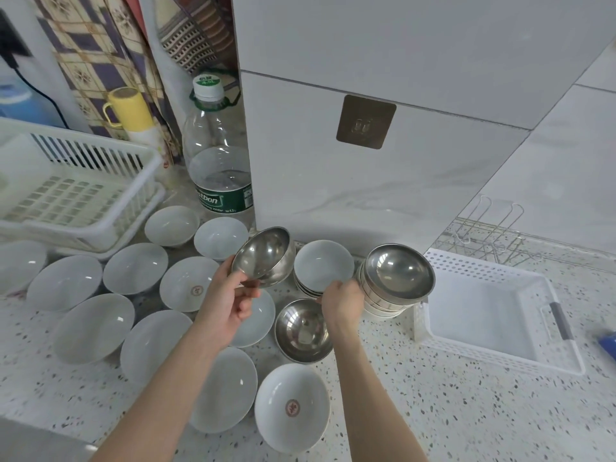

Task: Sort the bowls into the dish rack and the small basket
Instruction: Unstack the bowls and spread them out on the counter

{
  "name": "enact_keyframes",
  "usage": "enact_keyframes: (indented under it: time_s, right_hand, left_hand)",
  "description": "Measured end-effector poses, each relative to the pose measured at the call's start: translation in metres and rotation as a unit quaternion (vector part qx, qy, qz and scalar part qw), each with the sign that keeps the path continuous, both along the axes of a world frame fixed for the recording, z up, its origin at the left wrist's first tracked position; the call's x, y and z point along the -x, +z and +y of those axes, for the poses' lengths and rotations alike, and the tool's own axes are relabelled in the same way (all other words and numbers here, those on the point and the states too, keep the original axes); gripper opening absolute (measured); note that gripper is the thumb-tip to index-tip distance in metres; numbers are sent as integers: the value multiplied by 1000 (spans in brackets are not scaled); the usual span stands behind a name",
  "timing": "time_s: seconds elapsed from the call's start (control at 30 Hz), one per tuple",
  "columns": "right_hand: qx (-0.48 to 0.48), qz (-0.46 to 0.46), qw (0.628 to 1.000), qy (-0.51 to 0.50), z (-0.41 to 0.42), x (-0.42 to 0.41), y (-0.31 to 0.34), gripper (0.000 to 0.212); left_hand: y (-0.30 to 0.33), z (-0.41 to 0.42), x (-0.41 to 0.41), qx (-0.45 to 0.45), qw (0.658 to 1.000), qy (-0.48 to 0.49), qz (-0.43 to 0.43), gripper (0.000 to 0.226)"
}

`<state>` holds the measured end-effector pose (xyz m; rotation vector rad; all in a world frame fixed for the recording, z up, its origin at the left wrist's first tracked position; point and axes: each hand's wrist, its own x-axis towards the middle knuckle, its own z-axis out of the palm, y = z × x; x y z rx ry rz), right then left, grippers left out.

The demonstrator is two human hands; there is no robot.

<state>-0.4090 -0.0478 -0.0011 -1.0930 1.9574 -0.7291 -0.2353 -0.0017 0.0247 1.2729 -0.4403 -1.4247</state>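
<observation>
My left hand (230, 298) grips a steel bowl (265, 256) by its rim, lifted and tilted above the counter. My right hand (341, 303) holds the side of a tilted stack of bowls (398, 278) with a steel bowl on top. Another steel bowl (303, 330) sits on the counter between my arms. A short stack of white bowls (323, 266) stands behind it. Several white bowls (135, 268) lie spread over the left of the counter. The white dish rack (73, 188) is at the far left, the small white basket (496, 315) at the right.
A large water bottle (218, 151) stands behind the bowls beside a white tiled pillar (366, 161). A yellow mug (128, 106) sits behind the rack. A wire rack (483, 238) lies beyond the basket. A blue object (608, 343) pokes in at the right edge.
</observation>
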Motion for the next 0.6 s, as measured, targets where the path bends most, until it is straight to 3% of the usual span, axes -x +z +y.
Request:
enact_keyframes:
  time_s: [0.23, 0.4, 0.6]
  right_hand:
    - [36, 6, 999, -17, 2, -4, 7, 29]
    - [87, 45, 994, 38, 6, 4, 11, 31]
    - [122, -81, 989, -18, 39, 8, 26, 21]
  left_hand:
    - [10, 15, -3, 12, 1000, 5, -5, 13]
    - [13, 28, -4, 20, 1000, 17, -9, 15]
    - [13, 51, -11, 44, 999, 13, -24, 14]
